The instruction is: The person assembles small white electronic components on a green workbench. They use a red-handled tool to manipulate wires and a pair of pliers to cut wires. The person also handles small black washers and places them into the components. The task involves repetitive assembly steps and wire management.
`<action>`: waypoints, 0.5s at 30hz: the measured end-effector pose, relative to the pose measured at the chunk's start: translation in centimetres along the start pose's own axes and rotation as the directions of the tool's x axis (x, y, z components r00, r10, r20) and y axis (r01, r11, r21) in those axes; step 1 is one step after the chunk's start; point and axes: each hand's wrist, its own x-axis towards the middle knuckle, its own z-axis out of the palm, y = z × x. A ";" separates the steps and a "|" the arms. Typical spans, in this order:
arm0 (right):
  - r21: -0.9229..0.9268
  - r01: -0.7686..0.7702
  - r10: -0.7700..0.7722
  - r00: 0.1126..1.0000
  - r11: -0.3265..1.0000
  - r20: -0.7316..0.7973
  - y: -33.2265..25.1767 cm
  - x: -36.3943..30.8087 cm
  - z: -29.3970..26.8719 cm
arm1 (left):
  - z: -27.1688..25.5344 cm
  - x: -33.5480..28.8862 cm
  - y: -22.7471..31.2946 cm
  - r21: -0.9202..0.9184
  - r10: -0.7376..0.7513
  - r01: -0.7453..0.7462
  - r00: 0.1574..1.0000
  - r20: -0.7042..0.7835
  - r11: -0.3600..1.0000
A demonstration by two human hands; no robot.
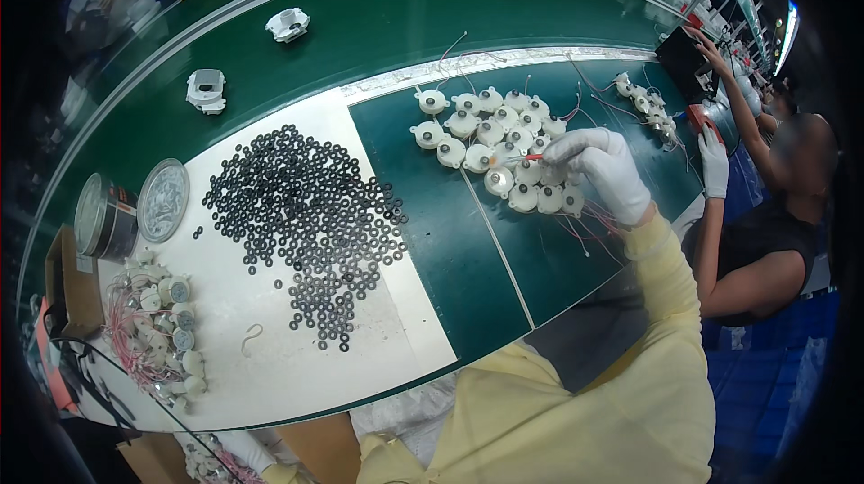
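Right hand (601, 169) pinches red tool (533, 157) (left hand (245, 450), grip unclear), green mat (454, 255) bare toward near edge (558, 315).

Too small and blurred to read: dark label (121, 223) on 1 round tin (101, 217) near counter's (238, 389) left edge; nothing legible elsewhere.

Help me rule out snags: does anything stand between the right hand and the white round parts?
Nothing visible blocks the right hand from the white round parts; only the slim red tool it holds extends over them.
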 end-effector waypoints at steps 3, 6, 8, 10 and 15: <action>0.040 0.049 -0.049 0.999 0.998 -0.015 -0.1 -0.6 -0.5 | 0.9 0.8 -2.0 0.012 0.046 -0.046 0.999 0.026 0.999; 0.047 0.060 -0.060 0.998 0.997 0.001 -0.6 -0.8 -0.3 | 1.0 1.1 -3.8 0.050 0.080 -0.081 0.997 0.007 0.996; 0.059 0.104 -0.106 0.994 0.993 0.027 -0.7 -1.1 0.5 | 1.7 1.6 -4.9 0.027 0.105 -0.105 0.995 0.003 0.994; 0.071 0.109 -0.113 0.993 0.991 0.047 -0.7 -1.0 0.8 | 1.7 1.7 -5.4 0.052 0.105 -0.105 0.994 0.011 0.993; 0.073 0.084 -0.089 0.994 0.994 0.066 -0.2 -1.2 0.5 | 0.4 0.8 -1.2 0.051 -0.004 0.000 0.997 0.082 0.999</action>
